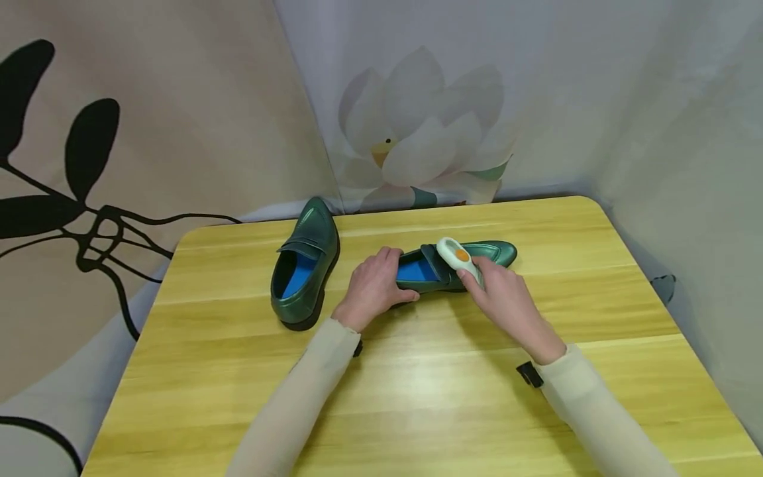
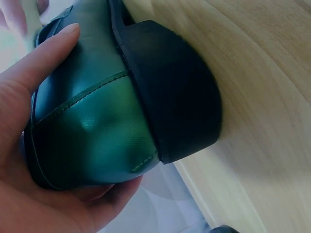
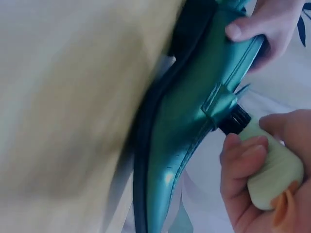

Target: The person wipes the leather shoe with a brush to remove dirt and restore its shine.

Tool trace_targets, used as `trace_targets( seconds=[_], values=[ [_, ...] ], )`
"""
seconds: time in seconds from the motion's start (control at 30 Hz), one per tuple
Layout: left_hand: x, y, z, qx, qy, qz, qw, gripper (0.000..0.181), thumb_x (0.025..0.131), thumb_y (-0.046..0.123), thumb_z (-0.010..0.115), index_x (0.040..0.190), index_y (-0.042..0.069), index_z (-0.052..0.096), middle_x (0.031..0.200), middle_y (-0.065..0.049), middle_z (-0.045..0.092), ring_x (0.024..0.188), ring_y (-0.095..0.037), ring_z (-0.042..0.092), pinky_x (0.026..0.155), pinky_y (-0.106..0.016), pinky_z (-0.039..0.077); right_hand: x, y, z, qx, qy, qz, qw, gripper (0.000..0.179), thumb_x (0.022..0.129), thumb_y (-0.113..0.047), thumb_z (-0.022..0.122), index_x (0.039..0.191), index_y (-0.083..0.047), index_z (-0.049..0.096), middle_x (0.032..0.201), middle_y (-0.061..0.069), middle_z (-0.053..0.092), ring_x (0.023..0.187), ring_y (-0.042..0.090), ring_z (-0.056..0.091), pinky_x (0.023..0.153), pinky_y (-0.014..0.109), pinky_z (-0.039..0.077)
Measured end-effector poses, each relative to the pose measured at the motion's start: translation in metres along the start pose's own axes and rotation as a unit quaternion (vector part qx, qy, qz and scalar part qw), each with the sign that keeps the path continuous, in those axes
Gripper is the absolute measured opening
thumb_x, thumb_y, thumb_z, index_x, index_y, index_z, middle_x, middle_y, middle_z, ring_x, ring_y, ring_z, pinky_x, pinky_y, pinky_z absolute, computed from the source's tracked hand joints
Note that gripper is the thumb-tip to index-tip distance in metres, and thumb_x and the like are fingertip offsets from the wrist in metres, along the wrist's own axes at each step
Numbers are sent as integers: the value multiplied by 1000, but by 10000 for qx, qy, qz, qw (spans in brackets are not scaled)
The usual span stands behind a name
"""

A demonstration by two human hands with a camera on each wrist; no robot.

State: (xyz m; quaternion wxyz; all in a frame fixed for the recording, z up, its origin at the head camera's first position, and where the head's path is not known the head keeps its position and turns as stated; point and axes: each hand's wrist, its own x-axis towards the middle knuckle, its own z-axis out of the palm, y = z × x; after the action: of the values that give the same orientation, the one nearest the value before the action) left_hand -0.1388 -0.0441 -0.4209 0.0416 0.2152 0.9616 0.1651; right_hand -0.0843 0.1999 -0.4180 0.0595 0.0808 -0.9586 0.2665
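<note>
A dark green loafer (image 1: 499, 252) with a blue insole lies crosswise on the table, its toe to the right. My left hand (image 1: 374, 283) grips its heel end; in the left wrist view the thumb (image 2: 56, 51) runs along the side above the black heel block (image 2: 175, 92). My right hand (image 1: 507, 295) holds a small white brush (image 1: 448, 250) with an orange spot on it. In the right wrist view, dark bristles (image 3: 235, 120) meet the loafer's strap (image 3: 219, 104), while fingers wrap the pale handle (image 3: 274, 167).
The matching green loafer (image 1: 310, 245) stands to the left, toe toward the back edge. Both shoes are on a light wooden table (image 1: 417, 397). Behind it hangs a pale curtain (image 1: 566, 99) with a flower print, close to the table's back edge.
</note>
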Motion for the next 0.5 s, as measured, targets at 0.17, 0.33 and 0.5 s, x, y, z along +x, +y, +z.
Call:
trace_targets(
  seconds=[0.17, 0.33, 0.5],
  values=[
    [4, 1, 3, -60, 11, 29, 10000, 88, 77, 51, 90, 140, 2, 56, 130, -16, 62, 100, -33, 64, 87, -49, 57, 32, 0, -2, -36, -317, 272, 9991, 51, 109, -39, 51, 129, 7, 61, 88, 14, 65, 71, 28, 60, 62, 42, 50],
    [6, 1, 3, -61, 38, 79, 9999, 89, 76, 52, 90, 140, 1, 56, 130, -16, 62, 100, -33, 65, 87, -49, 57, 30, 2, -6, 29, -485, 495, 9976, 52, 109, -40, 52, 133, 6, 59, 86, 12, 65, 71, 27, 59, 62, 40, 48],
    [3, -1, 0, 33, 47, 36, 10000, 90, 76, 53, 90, 141, 2, 56, 132, -16, 62, 103, -34, 65, 88, -50, 57, -1, 5, -11, 184, -571, 534, 9968, 56, 108, -42, 54, 137, 6, 56, 85, 10, 64, 67, 23, 55, 58, 35, 45]
  ],
)
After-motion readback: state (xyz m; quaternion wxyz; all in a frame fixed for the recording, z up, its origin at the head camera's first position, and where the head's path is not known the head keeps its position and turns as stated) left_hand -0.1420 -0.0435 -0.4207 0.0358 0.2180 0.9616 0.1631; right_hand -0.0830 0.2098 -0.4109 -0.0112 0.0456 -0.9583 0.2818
